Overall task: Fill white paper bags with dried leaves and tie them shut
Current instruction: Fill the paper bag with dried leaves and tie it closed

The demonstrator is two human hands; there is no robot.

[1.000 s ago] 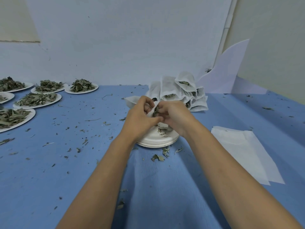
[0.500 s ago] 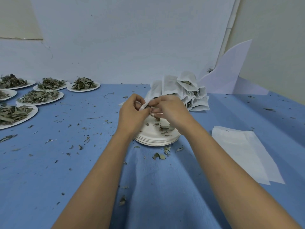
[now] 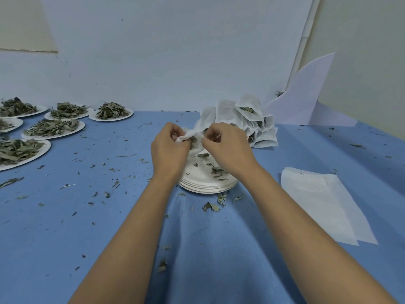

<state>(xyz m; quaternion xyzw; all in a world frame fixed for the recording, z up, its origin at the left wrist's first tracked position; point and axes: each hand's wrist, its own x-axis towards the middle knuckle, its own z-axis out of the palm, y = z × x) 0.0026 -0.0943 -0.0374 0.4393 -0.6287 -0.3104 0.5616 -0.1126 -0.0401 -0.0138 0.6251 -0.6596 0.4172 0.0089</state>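
Observation:
Both hands hold one white paper bag (image 3: 192, 137) above a stack of white paper plates (image 3: 206, 183). My left hand (image 3: 169, 150) pinches the bag's left part between thumb and fingers. My right hand (image 3: 225, 148) has its fingers curled at the bag's right side. Dried leaves show inside the bag between the hands. A few leaf bits lie on the top plate. Behind the hands stands a pile of filled white bags (image 3: 243, 121) with leaves showing in their mouths.
Several plates of dried leaves (image 3: 52, 128) sit at the far left on the blue cloth (image 3: 87, 216). Flat empty white bags (image 3: 322, 200) lie to the right. Leaf crumbs are scattered over the cloth. A white sheet (image 3: 306, 95) leans on the back wall.
Both hands have lifted the bag up off the plates and drawn slightly apart, stretching its top between them. The top plate with its leaf bits has come into sight.

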